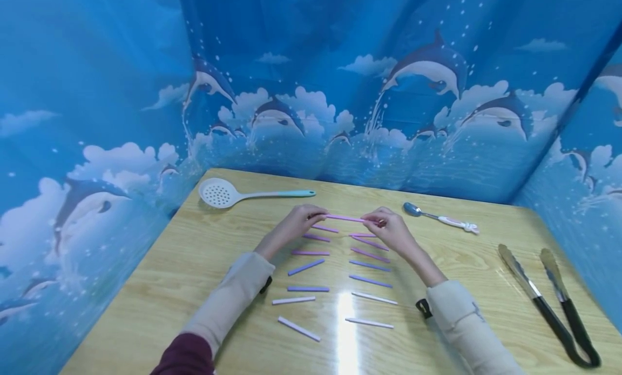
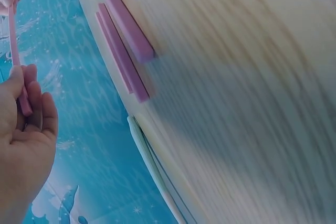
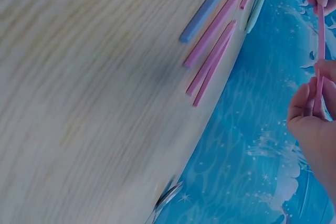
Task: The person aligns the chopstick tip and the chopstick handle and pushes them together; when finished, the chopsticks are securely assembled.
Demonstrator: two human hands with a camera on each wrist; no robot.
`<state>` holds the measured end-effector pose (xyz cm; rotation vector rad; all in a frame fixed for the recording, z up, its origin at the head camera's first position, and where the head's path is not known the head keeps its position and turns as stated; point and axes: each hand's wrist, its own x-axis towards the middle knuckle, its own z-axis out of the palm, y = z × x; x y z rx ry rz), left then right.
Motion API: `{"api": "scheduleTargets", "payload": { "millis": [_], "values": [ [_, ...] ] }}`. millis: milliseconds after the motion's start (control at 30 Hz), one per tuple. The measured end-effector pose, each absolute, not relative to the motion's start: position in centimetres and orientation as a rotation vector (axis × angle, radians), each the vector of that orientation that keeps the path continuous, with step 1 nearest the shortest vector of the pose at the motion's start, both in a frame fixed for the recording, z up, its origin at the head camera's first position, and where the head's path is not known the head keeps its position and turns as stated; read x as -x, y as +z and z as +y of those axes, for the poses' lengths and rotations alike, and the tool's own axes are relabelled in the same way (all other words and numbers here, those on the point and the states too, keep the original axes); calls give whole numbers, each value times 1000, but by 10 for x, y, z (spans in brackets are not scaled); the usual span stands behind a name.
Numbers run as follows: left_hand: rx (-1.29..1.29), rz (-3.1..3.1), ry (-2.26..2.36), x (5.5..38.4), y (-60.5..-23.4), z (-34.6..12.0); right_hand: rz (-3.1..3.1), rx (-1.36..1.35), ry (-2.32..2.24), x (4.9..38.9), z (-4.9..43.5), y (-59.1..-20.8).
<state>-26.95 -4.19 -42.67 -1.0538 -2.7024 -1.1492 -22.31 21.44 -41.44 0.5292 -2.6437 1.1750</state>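
Note:
Both hands hold a long pink stick (image 1: 344, 218) level above the far part of the table. At its left end my left hand (image 1: 302, 222) pinches it between thumb and fingers, as the left wrist view also shows (image 2: 26, 145). My right hand (image 1: 389, 229) pinches the other end, with the fingertips curled round it in the right wrist view. Below the hands lie two columns of short sticks. The far ones are pink, such as the pink stick (image 1: 370, 255) on the right; nearer are a purple stick (image 1: 308, 289) and a whitish stick (image 1: 299, 329).
A slotted skimmer (image 1: 218, 193) with a turquoise handle lies at the table's back left. Back right is a spoon (image 1: 452, 222) with a decorated handle. Black-handled tongs (image 1: 559, 305) lie spread along the right side. A blue dolphin-print curtain (image 1: 311, 83) hangs behind the wooden table (image 1: 155, 299).

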Motion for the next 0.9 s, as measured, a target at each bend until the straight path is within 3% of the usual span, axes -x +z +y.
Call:
{"api": "scheduleTargets", "payload": {
  "millis": [900],
  "values": [
    [919,-2973,-1090,312,-454,-37,-2979,-419,1120,262,224,-443]
  ]
}}
